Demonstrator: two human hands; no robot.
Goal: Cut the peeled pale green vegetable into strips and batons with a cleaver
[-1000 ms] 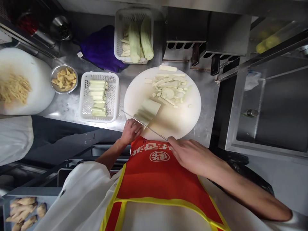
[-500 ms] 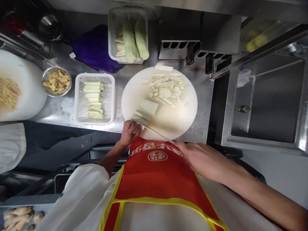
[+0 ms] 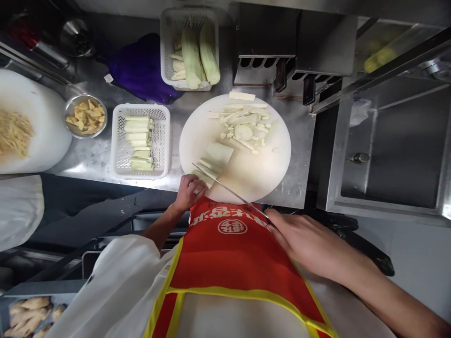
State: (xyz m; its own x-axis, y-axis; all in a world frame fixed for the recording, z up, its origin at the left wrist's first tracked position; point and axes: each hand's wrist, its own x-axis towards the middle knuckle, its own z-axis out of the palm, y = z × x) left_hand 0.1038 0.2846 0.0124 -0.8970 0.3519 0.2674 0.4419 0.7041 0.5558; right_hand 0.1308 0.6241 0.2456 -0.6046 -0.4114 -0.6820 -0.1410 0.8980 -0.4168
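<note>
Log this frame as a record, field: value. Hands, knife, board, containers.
board: round, white, on metal counter
far side of board: heap of pale cut pieces
left hand: curled at the board's near-left edge, by pale vegetable pieces; exact contact unclear
right hand: gripping knife
blade: slants over the board's near-left part
near basket: white, left of board, cut lengths inside
far basket: white, two long pale-green vegetables plus smaller pieces
bowl: metal, yellowish pieces inside

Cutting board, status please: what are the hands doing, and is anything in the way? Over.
Right hand gripping knife. Left hand curled at pale vegetable, close to knife. Cut pieces on far side of cutting board, clear of knife.
</note>
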